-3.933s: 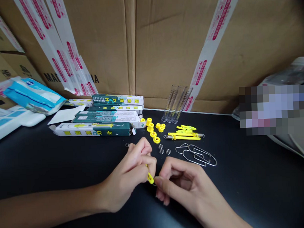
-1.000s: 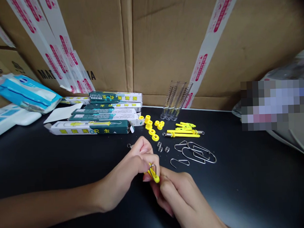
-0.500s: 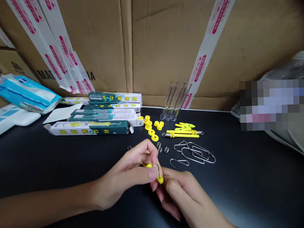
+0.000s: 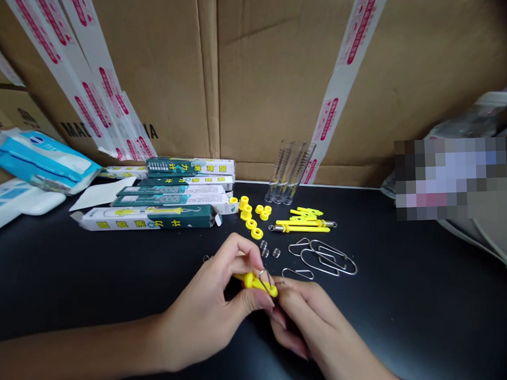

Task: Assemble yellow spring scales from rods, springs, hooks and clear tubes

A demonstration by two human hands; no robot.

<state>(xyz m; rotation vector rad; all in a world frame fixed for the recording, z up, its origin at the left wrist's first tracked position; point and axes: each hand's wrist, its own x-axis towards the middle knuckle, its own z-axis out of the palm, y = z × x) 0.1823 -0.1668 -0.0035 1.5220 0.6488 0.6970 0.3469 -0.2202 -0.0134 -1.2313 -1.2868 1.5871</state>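
My left hand [image 4: 218,313] pinches a small yellow plastic rod [image 4: 257,283] with a metal wire hook [image 4: 265,276] at its end, low over the black table [image 4: 115,272]. My right hand [image 4: 310,326] is closed against the rod's lower end, its fingertips touching the left thumb. Just beyond the hands lie small metal springs [image 4: 269,249], wire hooks [image 4: 326,258], yellow rings [image 4: 251,212] and yellow rods [image 4: 302,224].
Green and white boxes [image 4: 162,201] are stacked at the back left, beside clear tubes [image 4: 290,172] leaning on taped cardboard cartons [image 4: 249,74]. A blue packet [image 4: 40,161] lies far left. A bag [image 4: 481,165] sits at the right.
Both hands have turned the yellow rod so it lies flatter, and the wire hook now shows at its upper end. One wire hook lies apart on the table since the earliest frame.
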